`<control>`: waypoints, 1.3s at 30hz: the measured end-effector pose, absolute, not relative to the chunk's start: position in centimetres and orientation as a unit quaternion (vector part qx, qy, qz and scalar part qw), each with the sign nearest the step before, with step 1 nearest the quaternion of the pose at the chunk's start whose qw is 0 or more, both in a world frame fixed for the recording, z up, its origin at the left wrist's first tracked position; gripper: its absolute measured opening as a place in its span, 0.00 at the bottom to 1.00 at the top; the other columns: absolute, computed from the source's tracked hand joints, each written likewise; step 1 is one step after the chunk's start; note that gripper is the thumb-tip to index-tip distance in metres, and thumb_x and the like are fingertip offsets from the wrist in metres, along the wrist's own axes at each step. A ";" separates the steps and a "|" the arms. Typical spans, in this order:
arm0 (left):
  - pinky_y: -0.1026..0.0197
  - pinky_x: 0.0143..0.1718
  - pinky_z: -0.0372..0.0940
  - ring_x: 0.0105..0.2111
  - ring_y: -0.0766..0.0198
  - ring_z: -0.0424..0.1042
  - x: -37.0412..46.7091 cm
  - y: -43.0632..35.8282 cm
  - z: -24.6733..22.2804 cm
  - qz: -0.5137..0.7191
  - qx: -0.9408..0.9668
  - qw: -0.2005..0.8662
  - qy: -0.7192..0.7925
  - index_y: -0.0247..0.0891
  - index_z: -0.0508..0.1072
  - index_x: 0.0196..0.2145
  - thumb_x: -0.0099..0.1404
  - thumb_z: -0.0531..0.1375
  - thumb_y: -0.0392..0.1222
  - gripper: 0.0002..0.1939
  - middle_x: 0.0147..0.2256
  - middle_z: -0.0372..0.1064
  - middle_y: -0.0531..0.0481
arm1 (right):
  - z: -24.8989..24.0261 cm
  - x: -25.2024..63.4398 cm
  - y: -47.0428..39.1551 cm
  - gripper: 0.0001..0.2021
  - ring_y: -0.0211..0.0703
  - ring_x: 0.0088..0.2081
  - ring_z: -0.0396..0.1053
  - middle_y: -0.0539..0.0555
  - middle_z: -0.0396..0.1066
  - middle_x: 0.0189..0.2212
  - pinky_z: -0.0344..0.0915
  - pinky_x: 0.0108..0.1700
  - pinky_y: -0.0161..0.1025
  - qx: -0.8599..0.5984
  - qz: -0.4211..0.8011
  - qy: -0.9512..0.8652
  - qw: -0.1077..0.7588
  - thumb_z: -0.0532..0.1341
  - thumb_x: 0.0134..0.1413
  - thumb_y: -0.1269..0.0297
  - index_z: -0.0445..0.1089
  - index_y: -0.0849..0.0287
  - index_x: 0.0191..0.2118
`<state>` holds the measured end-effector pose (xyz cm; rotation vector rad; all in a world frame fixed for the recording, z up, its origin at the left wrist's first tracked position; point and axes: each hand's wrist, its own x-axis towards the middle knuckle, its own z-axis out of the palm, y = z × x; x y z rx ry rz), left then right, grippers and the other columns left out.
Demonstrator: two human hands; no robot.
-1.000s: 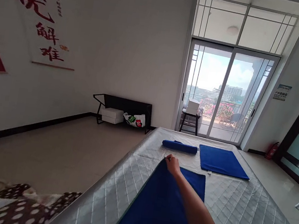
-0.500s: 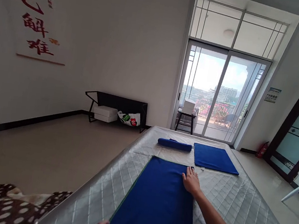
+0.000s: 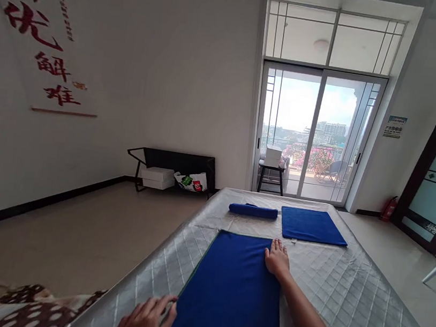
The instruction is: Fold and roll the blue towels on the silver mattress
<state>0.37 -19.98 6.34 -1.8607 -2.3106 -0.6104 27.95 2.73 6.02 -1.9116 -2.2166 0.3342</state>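
A long blue cloth (image 3: 232, 290) with a green-edged left side lies flat on the silver quilted mattress (image 3: 346, 290). My right hand (image 3: 278, 257) rests on its far right corner, palm down, fingers stretched out. At the near left edge of the cloth is my left hand (image 3: 149, 319), its fingers curved and the thumb close to the edge; a small greyish patch shows between thumb and forefinger, too unclear to name. Beyond the cloth lie a rolled blue cloth (image 3: 253, 210) and a flat, squarish blue cloth (image 3: 312, 225).
A brown polka-dot blanket (image 3: 34, 313) is at the lower left. Against the back wall stands a black rack (image 3: 180, 159) with white boxes (image 3: 158, 178). Sliding glass doors (image 3: 315, 134) are behind the mattress, and a fire extinguisher (image 3: 389, 208) is by the right door.
My left hand has come further into view, moving forward along the cloth's left edge. My right hand stays on the far corner. The camera view has shifted slightly.
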 end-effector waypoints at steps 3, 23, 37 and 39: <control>0.53 0.48 0.68 0.45 0.56 0.75 5.2 -14.1 8.6 -0.242 -0.703 0.051 -0.667 0.46 0.77 0.45 0.71 0.48 0.44 0.19 0.44 0.77 0.48 | 5.9 28.0 2.7 0.33 0.46 0.72 0.37 0.64 0.42 0.71 0.35 0.69 0.46 -0.646 0.113 -0.749 0.099 0.42 0.67 0.56 0.44 0.72 0.71; 0.47 0.68 0.42 0.70 0.51 0.43 2.3 2.9 5.1 -0.041 -0.736 -0.054 -0.674 0.39 0.49 0.69 0.70 0.38 0.66 0.40 0.70 0.43 0.39 | 5.2 27.9 2.9 0.34 0.42 0.72 0.34 0.59 0.39 0.72 0.31 0.70 0.45 -0.650 0.114 -0.746 0.091 0.41 0.67 0.53 0.43 0.68 0.71; 0.40 0.67 0.39 0.69 0.42 0.46 2.9 4.6 6.3 -0.009 -0.717 -0.006 -0.697 0.27 0.54 0.67 0.69 0.40 0.64 0.42 0.68 0.50 0.32 | 5.9 27.8 2.7 0.34 0.43 0.72 0.34 0.58 0.38 0.72 0.31 0.70 0.45 -0.653 0.126 -0.742 0.085 0.40 0.67 0.53 0.42 0.67 0.72; 0.42 0.68 0.38 0.69 0.46 0.44 5.9 4.6 6.3 -0.040 -0.751 0.014 -0.659 0.31 0.54 0.68 0.71 0.38 0.62 0.39 0.68 0.50 0.36 | 5.8 27.9 2.7 0.33 0.43 0.72 0.34 0.59 0.39 0.72 0.32 0.70 0.46 -0.653 0.124 -0.742 0.088 0.40 0.67 0.53 0.41 0.68 0.72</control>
